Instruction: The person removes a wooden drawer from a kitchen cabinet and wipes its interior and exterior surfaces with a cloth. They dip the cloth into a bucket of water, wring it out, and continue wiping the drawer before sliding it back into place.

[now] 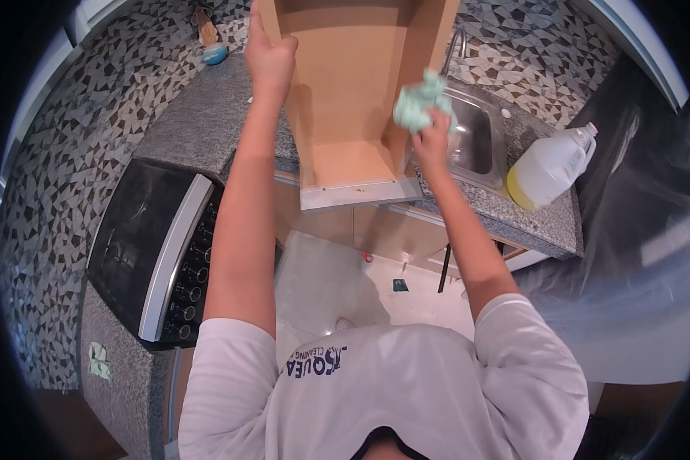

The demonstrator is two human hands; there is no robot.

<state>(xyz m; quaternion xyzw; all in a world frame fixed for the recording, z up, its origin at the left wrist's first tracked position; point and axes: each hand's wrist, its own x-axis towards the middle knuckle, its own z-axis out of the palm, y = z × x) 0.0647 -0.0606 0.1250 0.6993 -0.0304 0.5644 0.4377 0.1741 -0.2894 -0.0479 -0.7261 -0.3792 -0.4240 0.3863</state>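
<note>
A light wood drawer (345, 98) is tilted up in front of me, its inside facing me and its top end cut off by the picture's edge. My left hand (271, 63) grips its left side wall, thumb over the rim. My right hand (432, 138) holds a crumpled pale green cloth (418, 106), blurred, at the drawer's right side wall. From this view I cannot tell whether the cloth touches the wood. The drawer's lower end, with a whitish edge strip (359, 194), is over the front of the granite counter (198, 109).
Right of the drawer are a steel sink (474, 135) with a faucet (455, 46) and a plastic jug (546, 167) of yellow liquid. A black stove (149, 247) stands left. Another green cloth (99, 361) lies on the left counter. A dark green piece (400, 285) lies on the floor.
</note>
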